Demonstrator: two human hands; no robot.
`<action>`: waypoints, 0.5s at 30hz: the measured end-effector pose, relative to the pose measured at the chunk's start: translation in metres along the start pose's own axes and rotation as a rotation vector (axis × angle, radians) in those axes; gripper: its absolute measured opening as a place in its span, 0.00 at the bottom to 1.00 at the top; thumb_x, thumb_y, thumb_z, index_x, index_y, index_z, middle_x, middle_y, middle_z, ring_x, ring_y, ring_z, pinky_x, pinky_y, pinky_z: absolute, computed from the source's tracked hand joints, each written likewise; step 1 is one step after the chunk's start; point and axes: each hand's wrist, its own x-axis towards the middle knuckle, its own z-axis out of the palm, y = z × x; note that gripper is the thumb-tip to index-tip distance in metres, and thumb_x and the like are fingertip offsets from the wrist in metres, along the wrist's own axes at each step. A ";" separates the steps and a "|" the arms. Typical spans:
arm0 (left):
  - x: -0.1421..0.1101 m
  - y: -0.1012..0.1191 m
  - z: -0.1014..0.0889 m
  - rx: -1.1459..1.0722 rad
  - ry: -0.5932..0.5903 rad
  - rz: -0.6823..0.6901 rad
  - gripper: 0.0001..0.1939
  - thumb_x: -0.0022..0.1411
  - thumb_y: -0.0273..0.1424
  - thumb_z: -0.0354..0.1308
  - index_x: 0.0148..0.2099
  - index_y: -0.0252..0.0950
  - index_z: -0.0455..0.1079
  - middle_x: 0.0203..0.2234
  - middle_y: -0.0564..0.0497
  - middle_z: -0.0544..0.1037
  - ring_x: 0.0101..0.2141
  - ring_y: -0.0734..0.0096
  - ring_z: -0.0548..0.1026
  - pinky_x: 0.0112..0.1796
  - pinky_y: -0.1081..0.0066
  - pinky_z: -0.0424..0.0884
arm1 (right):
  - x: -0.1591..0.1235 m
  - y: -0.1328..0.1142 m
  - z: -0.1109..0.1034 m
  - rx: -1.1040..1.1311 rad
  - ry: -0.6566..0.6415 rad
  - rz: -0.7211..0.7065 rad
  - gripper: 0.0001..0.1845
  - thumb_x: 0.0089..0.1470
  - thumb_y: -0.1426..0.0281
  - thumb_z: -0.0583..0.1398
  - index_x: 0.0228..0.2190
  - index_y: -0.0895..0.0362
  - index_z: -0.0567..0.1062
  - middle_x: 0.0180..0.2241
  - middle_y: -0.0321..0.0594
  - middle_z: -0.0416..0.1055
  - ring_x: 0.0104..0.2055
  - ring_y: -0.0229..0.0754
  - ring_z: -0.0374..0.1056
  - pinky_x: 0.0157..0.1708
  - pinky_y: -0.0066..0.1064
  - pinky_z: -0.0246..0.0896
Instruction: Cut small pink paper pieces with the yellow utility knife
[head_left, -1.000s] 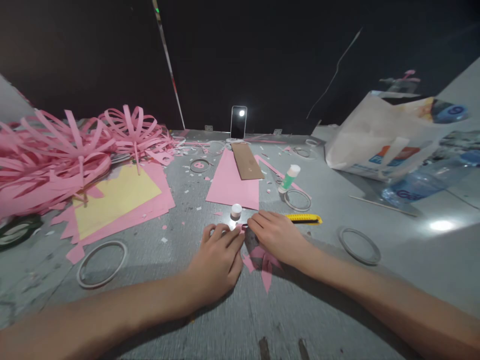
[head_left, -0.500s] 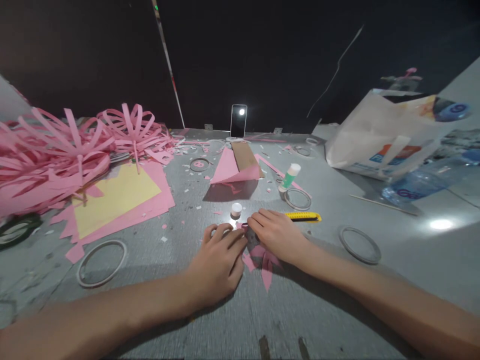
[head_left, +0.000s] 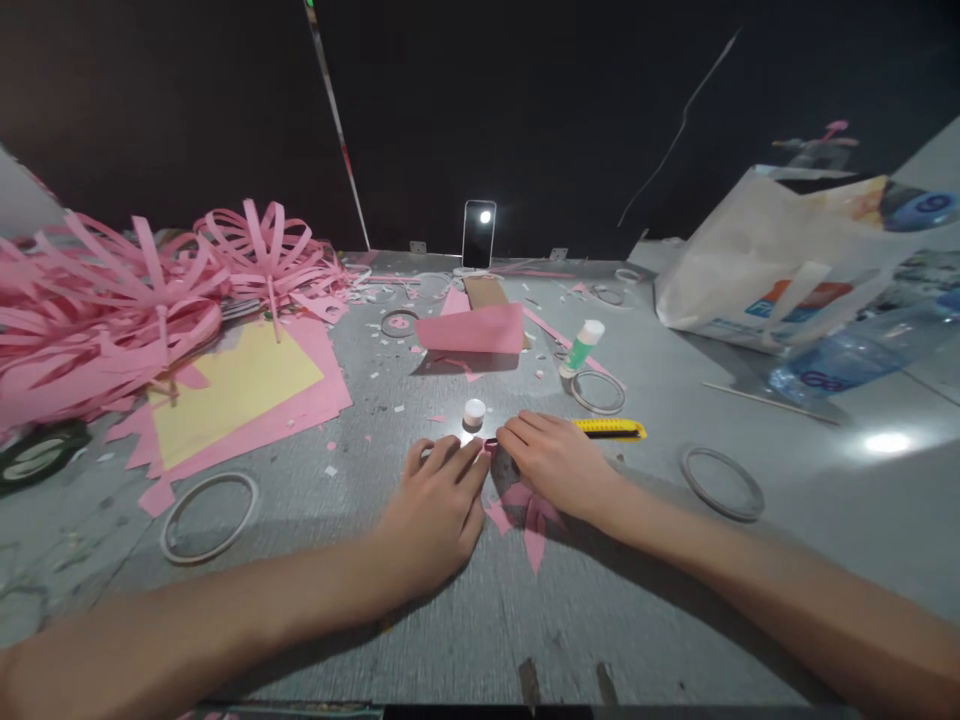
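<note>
My left hand (head_left: pixel 444 510) rests palm down on the grey table, its fingers bent and the tips at a small dark-edged piece of pink paper (head_left: pixel 487 447). Opposite it, my right hand (head_left: pixel 553 462) has its fingers curled together at the same piece, which is mostly hidden. Below my right hand lies a pink paper cutout with pointed petals (head_left: pixel 535 535), partly covered. A yellow utility knife (head_left: pixel 619 429) sticks out beyond my right hand; its other end is out of sight. Just past my fingertips stands a white cap (head_left: pixel 474 413).
Further back are a folded pink sheet (head_left: pixel 472 330), a cardboard piece (head_left: pixel 486 292), a glue stick (head_left: pixel 583 348) and an upright phone (head_left: pixel 478 235). Pink paper strips (head_left: pixel 157 280) and a yellow sheet (head_left: pixel 240 390) lie left. A white bag (head_left: pixel 735 270) and bottle (head_left: pixel 840 365) stand right.
The front flap of the folded pink sheet has swung up and now faces me more squarely. Both hands stay almost in place at the small paper; the view has tilted slightly.
</note>
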 end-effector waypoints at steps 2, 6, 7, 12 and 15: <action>0.000 0.000 -0.001 0.007 -0.014 -0.008 0.26 0.77 0.29 0.52 0.72 0.36 0.70 0.70 0.42 0.74 0.63 0.47 0.70 0.63 0.45 0.62 | 0.000 0.000 -0.001 0.007 -0.025 0.009 0.11 0.67 0.83 0.59 0.35 0.57 0.76 0.33 0.40 0.75 0.36 0.46 0.68 0.36 0.37 0.54; 0.001 0.001 -0.002 0.033 -0.026 -0.018 0.25 0.77 0.29 0.53 0.72 0.37 0.70 0.70 0.44 0.74 0.62 0.47 0.70 0.63 0.45 0.62 | 0.001 -0.001 -0.003 0.020 -0.063 0.026 0.11 0.67 0.83 0.59 0.35 0.57 0.76 0.34 0.41 0.76 0.37 0.46 0.69 0.36 0.37 0.54; 0.000 0.001 -0.002 0.040 -0.028 -0.019 0.25 0.77 0.29 0.53 0.72 0.37 0.70 0.70 0.44 0.74 0.62 0.47 0.70 0.63 0.45 0.62 | 0.001 -0.001 -0.004 0.021 -0.072 0.028 0.11 0.67 0.83 0.59 0.35 0.57 0.76 0.34 0.41 0.76 0.37 0.46 0.69 0.36 0.37 0.54; -0.001 0.002 -0.003 0.053 -0.030 -0.028 0.26 0.76 0.28 0.52 0.72 0.35 0.70 0.71 0.44 0.73 0.62 0.46 0.69 0.62 0.44 0.62 | 0.003 -0.002 -0.008 0.025 -0.113 0.035 0.11 0.66 0.83 0.59 0.36 0.58 0.76 0.35 0.42 0.76 0.37 0.46 0.69 0.36 0.37 0.54; -0.001 0.003 -0.004 0.049 -0.031 -0.029 0.25 0.76 0.28 0.52 0.72 0.35 0.70 0.70 0.44 0.73 0.62 0.45 0.68 0.62 0.43 0.62 | 0.002 -0.002 -0.010 0.014 -0.125 0.046 0.11 0.65 0.84 0.60 0.35 0.58 0.76 0.34 0.42 0.76 0.37 0.46 0.69 0.35 0.37 0.54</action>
